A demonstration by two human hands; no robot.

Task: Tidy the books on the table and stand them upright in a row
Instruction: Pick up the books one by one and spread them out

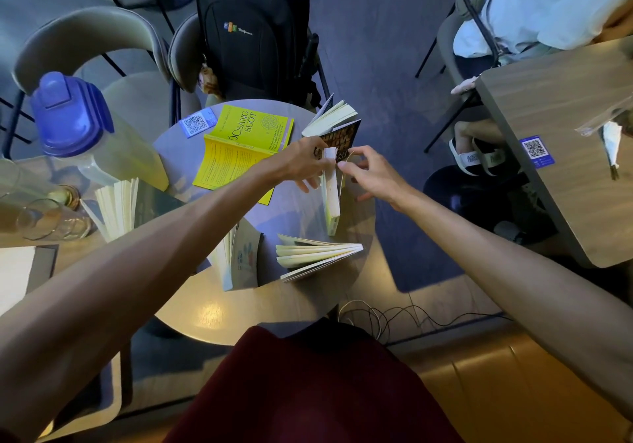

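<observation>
1. The pale book (331,203) was seen standing on edge on the surface (212,316), directly between the two hands.
2. The left hand (301,165) was clamped on the book's top corner, with thumb and fingers pinched over the page block.
3. The right hand (375,182) was held just beside it, fingertips at a loose, curling cover. Whether that cover was pinched or only touched could not be told.
4. The book was judged to be a light paperback with a limp cover and pages that fan open easily. It would be unlikely to stay shut or upright unless it were squeezed closed.
5. The best hold was judged to be across the thickness near the top edge, with both covers pressed against the pages so the loose cover is trapped. A hold on the cover alone would let the block sag and swing.
6. The smooth, glossy surface was thought likely to let the lower edge slide, so the book should be set down squarely.
7. The dark book (346,139) stood open just beyond the hands, touching or nearly touching the pale one.
8. The yellow book (239,148) lay spread flat, face down, beyond the left hand.
9. A fanned book (318,257) was placed nearer the person than the hands, its pages splayed.
10. All were judged soft-covered and light, and none fragile, though corners and pages could be creased by careless gripping.
</observation>
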